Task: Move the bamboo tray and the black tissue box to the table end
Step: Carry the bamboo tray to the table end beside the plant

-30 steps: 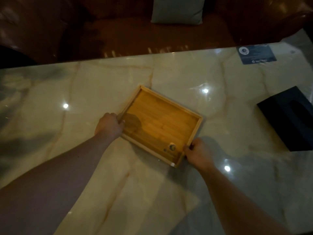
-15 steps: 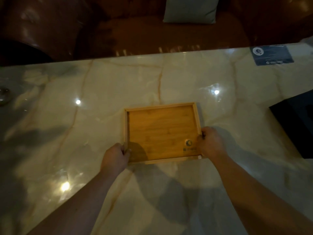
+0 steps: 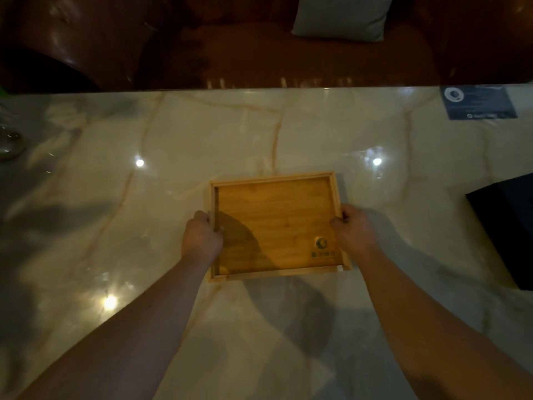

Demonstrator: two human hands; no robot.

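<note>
The bamboo tray (image 3: 274,215) is an empty rectangular tray with a small round logo near its front right corner. It hangs square to me over the middle of the marble table (image 3: 288,134). My left hand (image 3: 202,238) grips the tray's left rim and my right hand (image 3: 353,229) grips its right rim. The black tissue box (image 3: 507,226) rests at the table's right side, partly cut off by the frame edge, apart from both hands.
A dark blue card (image 3: 478,102) lies at the table's far right corner. A glass object (image 3: 10,142) sits at the far left edge. Beyond the table's far edge is a brown leather sofa (image 3: 259,53) with a pale cushion (image 3: 340,17).
The tray has turned from a diagonal to square with me and has shifted left along the table, held in both hands. The tissue box has not moved.
</note>
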